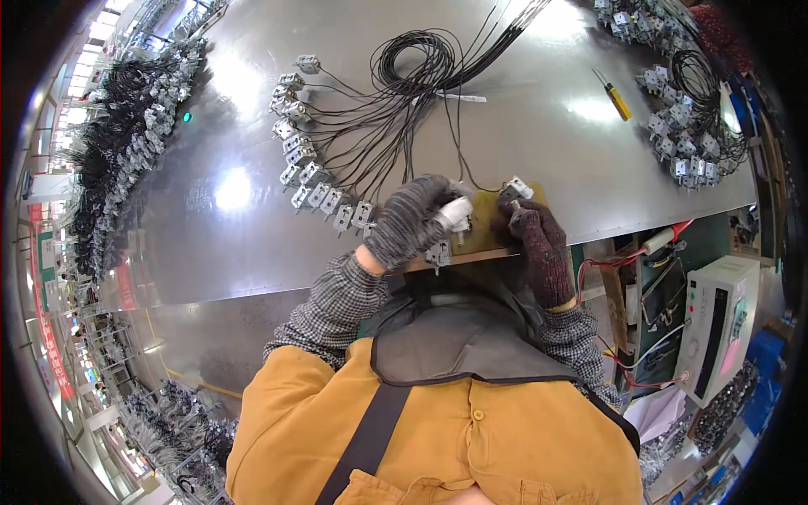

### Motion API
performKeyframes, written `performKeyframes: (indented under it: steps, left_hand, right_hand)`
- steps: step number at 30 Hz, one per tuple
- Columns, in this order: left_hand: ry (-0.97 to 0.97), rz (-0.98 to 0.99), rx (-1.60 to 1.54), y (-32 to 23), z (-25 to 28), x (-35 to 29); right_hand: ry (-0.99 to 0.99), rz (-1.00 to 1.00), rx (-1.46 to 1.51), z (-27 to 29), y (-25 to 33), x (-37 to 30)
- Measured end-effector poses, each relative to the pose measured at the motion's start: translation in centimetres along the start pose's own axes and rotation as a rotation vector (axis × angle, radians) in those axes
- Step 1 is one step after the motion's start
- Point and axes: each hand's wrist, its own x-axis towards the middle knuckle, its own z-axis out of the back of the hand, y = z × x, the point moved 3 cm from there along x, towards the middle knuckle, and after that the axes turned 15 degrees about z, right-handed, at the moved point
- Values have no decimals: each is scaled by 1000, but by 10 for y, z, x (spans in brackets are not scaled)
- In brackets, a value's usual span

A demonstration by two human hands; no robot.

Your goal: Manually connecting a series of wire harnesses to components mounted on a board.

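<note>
At the steel bench's near edge, the gloved left hand (410,220) closes around a white tool (455,212), while the right hand (539,244) pinches a small metal bracket (515,188) trailing thin black wire (404,67). The bracket looks light and rigid, best gripped by its frame, not its lead.

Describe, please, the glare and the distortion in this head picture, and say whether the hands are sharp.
Head view: bright lamp glare sits in patches on the metal table; the fisheye bends the table edge and leaves a dark rim at the corners; the left hand and right hand, both gloved, are fairly sharp, while the piles of parts near the rim look smeared and small.
</note>
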Motion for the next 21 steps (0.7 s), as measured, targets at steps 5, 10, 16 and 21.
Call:
performKeyframes:
  steps: [5,10,16,21]
  left_hand:
    - [-26,-123,119,27,-28,9]
    - [-49,-131,406,11,-17,1]
    - [-55,-132,475,4,-21,-5]
    - [10,-30,219,18,-16,12]
  right_hand:
    - [65,11,-292,-2,10,0]
    - [206,153,-510,4,9,-23]
    - [273,142,-557,-6,0,-37]
    - [158,294,-597,-19,-1,-30]
